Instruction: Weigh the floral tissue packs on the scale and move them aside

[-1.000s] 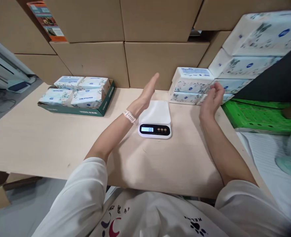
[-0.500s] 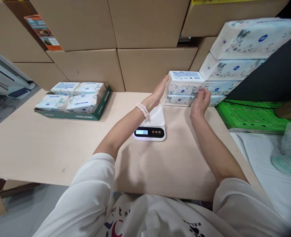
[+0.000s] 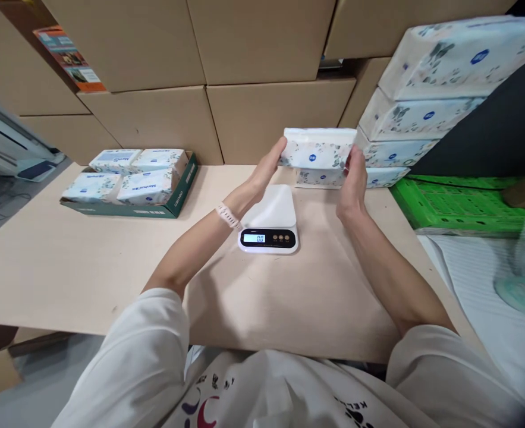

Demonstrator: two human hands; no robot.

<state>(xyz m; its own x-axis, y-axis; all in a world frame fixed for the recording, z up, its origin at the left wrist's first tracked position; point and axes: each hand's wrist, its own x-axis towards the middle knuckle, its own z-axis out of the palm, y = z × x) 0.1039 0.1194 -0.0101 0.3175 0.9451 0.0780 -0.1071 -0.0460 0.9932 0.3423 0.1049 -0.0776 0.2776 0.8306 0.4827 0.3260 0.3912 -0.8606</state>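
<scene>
Between my two hands is a white tissue pack (image 3: 318,150) with a leaf print and a blue logo, tilted so its long side faces me. My left hand (image 3: 267,167) presses its left end, and my right hand (image 3: 354,181) grips its right end. Below and behind it, another tissue pack (image 3: 318,178) lies on the table, partly covered. Just in front stands a white kitchen scale (image 3: 271,208) with its display lit at 0.0 and nothing on its plate. My left wrist, wearing a pale pink band, is beside the scale's left edge.
On the left, a dark green tray (image 3: 182,193) holds several tissue packs (image 3: 148,185). A tall stack of tissue packs (image 3: 423,122) rises at the right. Cardboard boxes (image 3: 280,116) wall off the back of the table (image 3: 66,267). A green plastic crate (image 3: 462,205) sits beyond the right edge.
The upper tissue pack has come off the one beneath it and moved left, toward the scale, between both hands. My left forearm has shifted left, uncovering more of the scale.
</scene>
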